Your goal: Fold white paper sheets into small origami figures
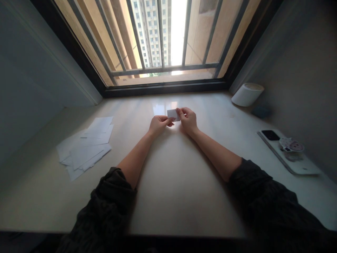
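A small white piece of paper (172,114) is held up between my two hands, just above the pale counter. My left hand (158,125) pinches its lower left part between thumb and fingers. At its right edge my right hand (189,119) grips it, thumb on the near side and fingers curled behind. Whether the paper is folded or a single sheet, I cannot tell. Over to the left, several loose white paper sheets (86,147) lie in an overlapping pile, away from both hands.
The glossy counter (179,196) runs up to a barred window (163,72). On the right lies a white phone (302,165) with a decorated grip on its back. A white paper roll (247,95) stands by the right wall, with a dark bluish item (261,111) beside it.
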Tool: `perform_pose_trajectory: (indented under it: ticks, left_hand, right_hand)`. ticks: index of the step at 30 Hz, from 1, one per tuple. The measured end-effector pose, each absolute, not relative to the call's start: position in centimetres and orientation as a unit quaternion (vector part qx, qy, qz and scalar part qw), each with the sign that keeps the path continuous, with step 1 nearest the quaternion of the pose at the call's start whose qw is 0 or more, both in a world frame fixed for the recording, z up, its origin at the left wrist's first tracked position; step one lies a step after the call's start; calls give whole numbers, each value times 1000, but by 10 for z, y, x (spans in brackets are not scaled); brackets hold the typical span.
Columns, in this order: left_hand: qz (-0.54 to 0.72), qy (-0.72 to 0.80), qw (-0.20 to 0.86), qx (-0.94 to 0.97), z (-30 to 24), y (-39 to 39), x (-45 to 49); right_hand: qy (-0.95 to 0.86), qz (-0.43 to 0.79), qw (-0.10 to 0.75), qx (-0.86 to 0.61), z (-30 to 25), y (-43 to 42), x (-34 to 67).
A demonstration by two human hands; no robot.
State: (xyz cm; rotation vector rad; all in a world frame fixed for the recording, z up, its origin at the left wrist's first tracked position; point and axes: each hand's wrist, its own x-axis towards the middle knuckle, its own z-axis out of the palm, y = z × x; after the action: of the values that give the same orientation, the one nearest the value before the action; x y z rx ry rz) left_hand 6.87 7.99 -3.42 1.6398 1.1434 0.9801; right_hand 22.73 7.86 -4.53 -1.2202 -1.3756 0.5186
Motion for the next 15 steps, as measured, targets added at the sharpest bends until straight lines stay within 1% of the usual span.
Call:
perform_pose_trajectory:
  ticks: [7, 15]
  left_hand:
    - [378, 425, 480, 668, -37, 83, 66]
    - [376, 435, 459, 677, -39, 83, 67]
  right_hand:
    - [-588, 195, 567, -543, -45, 77, 225]
    - [-560, 180, 595, -548, -38, 73, 228]
